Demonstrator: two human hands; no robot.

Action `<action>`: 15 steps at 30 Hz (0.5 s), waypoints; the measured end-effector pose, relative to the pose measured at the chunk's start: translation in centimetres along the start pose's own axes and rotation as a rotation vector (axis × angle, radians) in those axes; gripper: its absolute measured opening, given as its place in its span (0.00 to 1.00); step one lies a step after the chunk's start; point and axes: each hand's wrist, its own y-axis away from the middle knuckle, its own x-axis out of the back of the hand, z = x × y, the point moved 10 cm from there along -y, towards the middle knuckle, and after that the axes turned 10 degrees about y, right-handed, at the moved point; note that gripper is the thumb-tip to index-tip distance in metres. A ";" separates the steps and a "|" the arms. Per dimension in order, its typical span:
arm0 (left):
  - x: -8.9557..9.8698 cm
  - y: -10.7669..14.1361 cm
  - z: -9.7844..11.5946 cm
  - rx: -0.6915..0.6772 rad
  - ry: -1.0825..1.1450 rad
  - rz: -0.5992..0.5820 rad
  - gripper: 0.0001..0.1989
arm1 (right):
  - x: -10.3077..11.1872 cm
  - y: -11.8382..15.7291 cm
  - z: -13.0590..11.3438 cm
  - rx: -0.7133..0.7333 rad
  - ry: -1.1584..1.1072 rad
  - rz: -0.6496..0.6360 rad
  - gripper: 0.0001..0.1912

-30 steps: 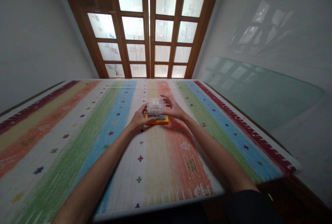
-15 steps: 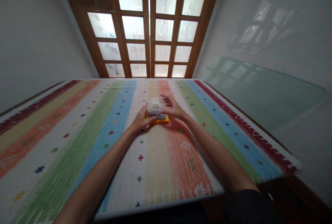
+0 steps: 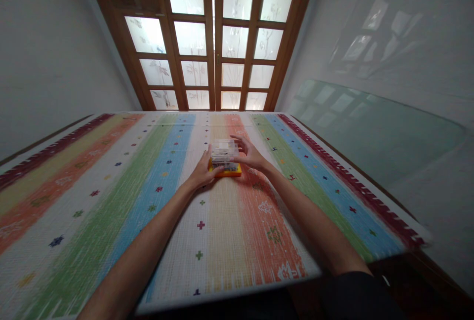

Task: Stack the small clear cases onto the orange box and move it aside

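A small clear plastic box (image 3: 224,148) sits at the middle of the cloth, above a shallow yellow tray (image 3: 231,174). Between them lies a layer of small dark and silvery items, too small to name. My left hand (image 3: 203,171) grips the left side, its thumb across the front near the tray and its fingers along the side. From the right, my right hand (image 3: 249,154) holds the clear box, thumb at the front and fingers curving over the far side. Its index finger is raised off the box.
A striped, patterned tablecloth (image 3: 155,181) covers the table. Wooden doors with frosted panes (image 3: 196,73) stand beyond the far edge. A pale green glass panel (image 3: 370,127) leans at the right wall. The table's near edge (image 3: 237,290) runs in front of my body.
The clear box has shifted very slightly to the right, along with my right hand. My left hand keeps its hold beside the yellow tray.
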 end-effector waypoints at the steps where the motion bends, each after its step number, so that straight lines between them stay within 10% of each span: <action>1: 0.1 0.0 0.1 -0.011 -0.044 0.008 0.45 | 0.0 0.0 0.0 -0.002 -0.002 -0.001 0.49; 15: 0.2 0.1 -0.6 -0.031 -0.129 0.016 0.50 | 0.3 0.1 -0.3 -0.003 -0.017 0.012 0.50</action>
